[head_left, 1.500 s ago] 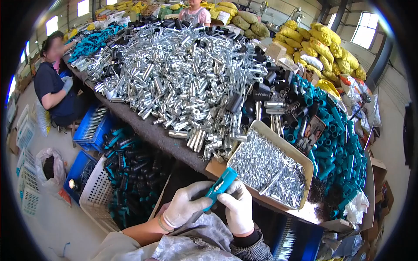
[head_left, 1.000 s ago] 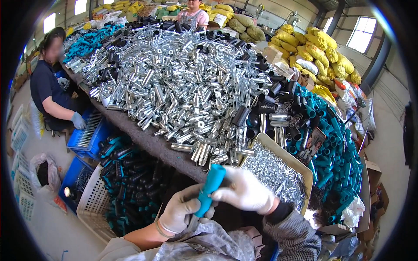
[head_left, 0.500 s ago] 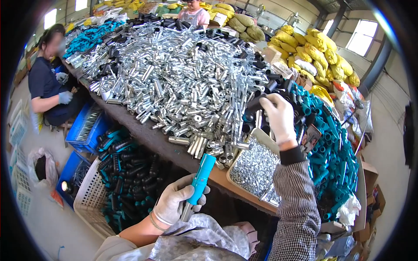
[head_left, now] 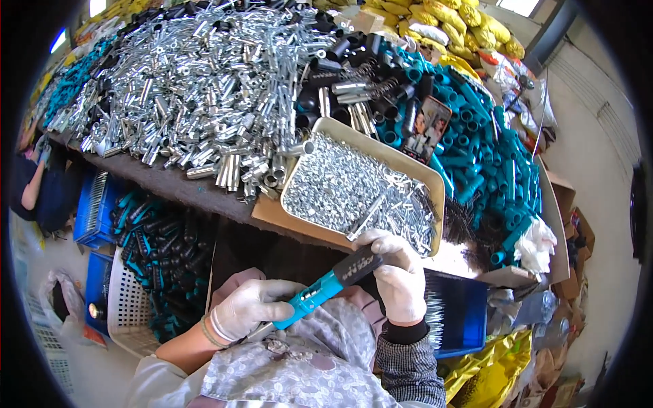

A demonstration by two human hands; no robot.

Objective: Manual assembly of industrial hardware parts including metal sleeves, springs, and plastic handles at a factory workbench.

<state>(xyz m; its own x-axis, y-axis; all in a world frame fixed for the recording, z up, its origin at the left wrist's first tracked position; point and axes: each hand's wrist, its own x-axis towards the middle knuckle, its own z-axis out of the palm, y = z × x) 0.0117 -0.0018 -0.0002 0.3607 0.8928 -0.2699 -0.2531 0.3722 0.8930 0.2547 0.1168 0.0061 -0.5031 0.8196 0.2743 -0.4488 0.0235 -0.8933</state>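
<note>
Worktop heaped with metal tubes | I am seeing right hand back from reaching, fingers now clamping black grip onto teal handle | left hand fingers gripping handle, assembly progressing, above lap.

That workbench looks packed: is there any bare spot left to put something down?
Only a dark strip of bench edge, between the silver tube heap and the front edge, plus the cardboard corner beside the screw tray. Behind the tray, black and teal sleeves crowd everything. Both hands grip a teal-and-black handle.
</note>
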